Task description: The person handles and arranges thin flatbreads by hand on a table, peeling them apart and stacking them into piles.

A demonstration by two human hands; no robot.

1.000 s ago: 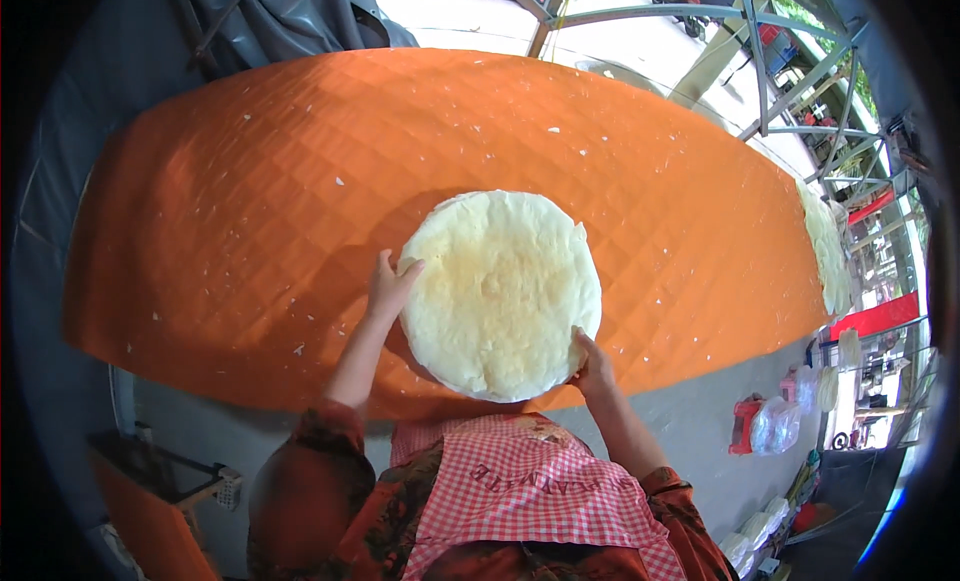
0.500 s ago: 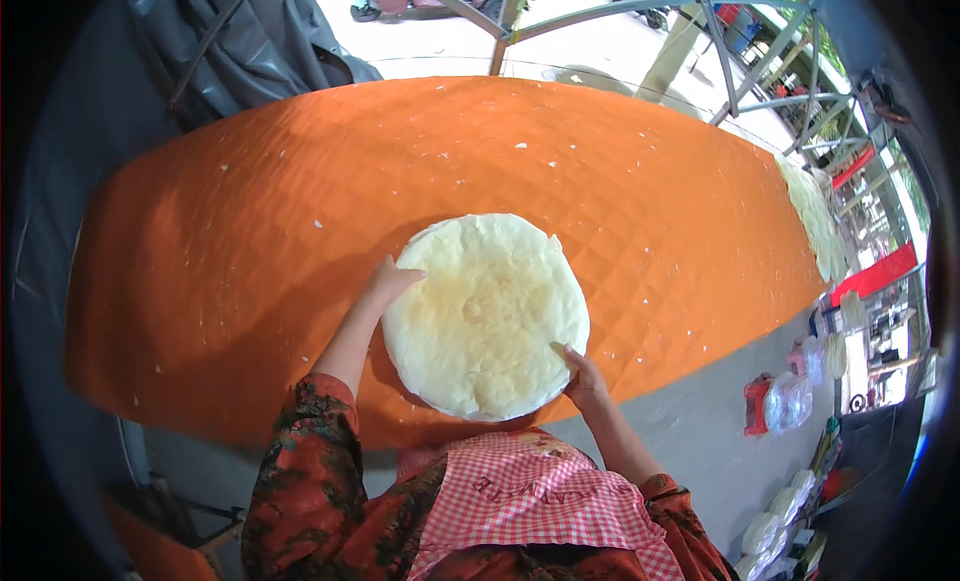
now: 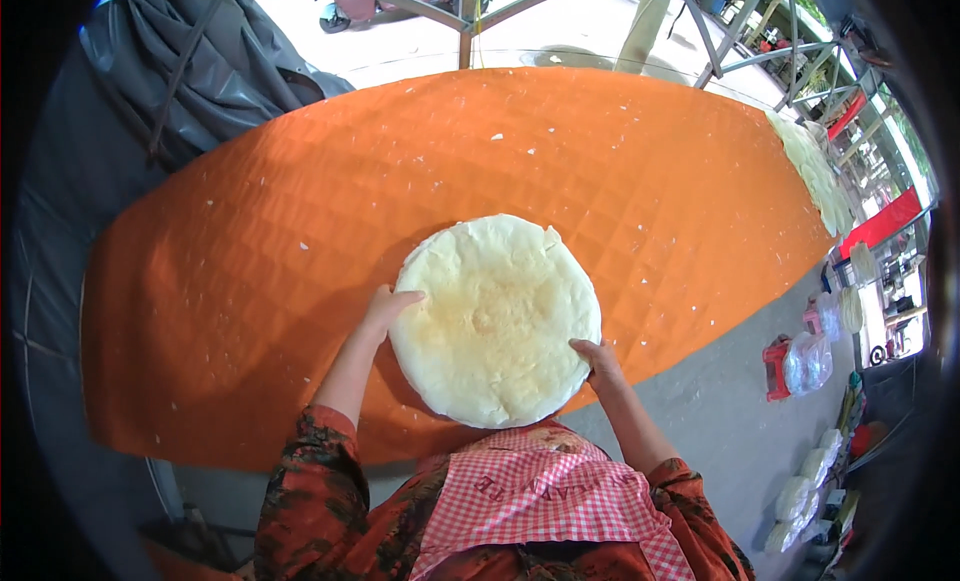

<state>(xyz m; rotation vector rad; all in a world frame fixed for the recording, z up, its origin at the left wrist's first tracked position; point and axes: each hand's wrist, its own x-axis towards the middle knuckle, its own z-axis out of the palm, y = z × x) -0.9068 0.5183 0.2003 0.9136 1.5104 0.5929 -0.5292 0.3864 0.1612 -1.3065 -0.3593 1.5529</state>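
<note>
A large round pale flatbread (image 3: pixel 495 321), lightly browned in the middle and thick at its edge, is held flat between my two hands. I cannot tell whether it is one piece or a stack. My left hand (image 3: pixel 385 306) grips its left edge, thumb lying on top and fingers hidden beneath. On the lower right edge my right hand (image 3: pixel 600 363) holds on the same way, thumb over the rim. The bread is close to my body, over the near side of an orange quilted table cover (image 3: pixel 300 311).
White crumbs and flakes dot the orange cover. Thin pale sheets (image 3: pixel 812 171) lie along the table's far right end. Dark grey tarpaulin (image 3: pixel 220 66) hangs at the left, with metal frame bars (image 3: pixel 470 26) beyond the table. Clear plastic bags (image 3: pixel 805 363) stand at the right.
The whole view has swung slightly. Both hands keep hold of the flatbread, which sits a little farther right in the picture. My left hand sits slightly lower along its edge.
</note>
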